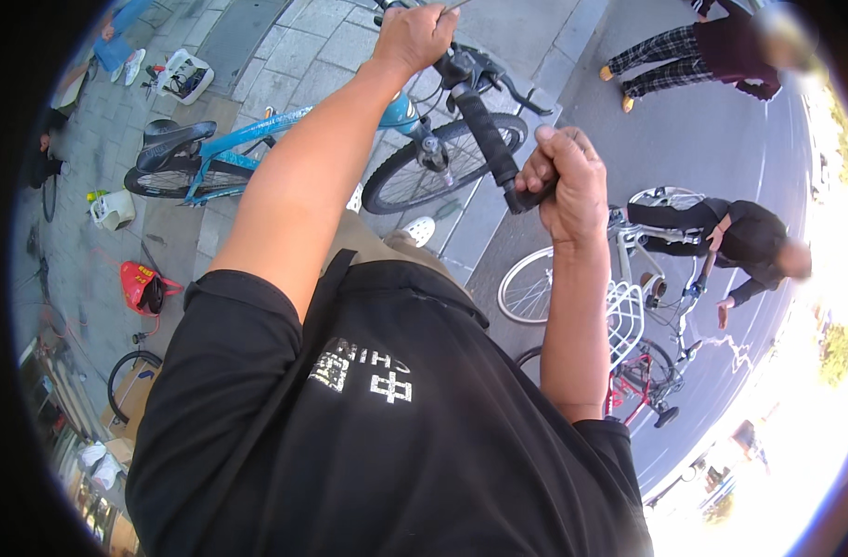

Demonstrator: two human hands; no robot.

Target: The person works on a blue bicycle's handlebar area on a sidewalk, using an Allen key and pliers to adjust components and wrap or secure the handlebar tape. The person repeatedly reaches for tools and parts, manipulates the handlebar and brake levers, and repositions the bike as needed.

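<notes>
My left hand (413, 35) is closed on the upper part of the bicycle's handlebar, with a thin rod just beyond it. My right hand (565, 181) curls its fingers round the lower end of a black handlebar grip (487, 130). A brake lever (517, 93) sticks out beside that grip. The handlebar belongs to a teal bicycle (233, 139) with a black saddle (168, 135) and a knobby front tyre (391, 193). A white clog (420, 230) shows below the wheel.
Pavement holds a white tool tub (184, 76), white container (115, 210), red bag (141, 286) and loose tyre (119, 385). At right stand a person in plaid trousers (656, 60) and one in black (749, 246) beside a silver bicycle (521, 283) and red bicycle (633, 376).
</notes>
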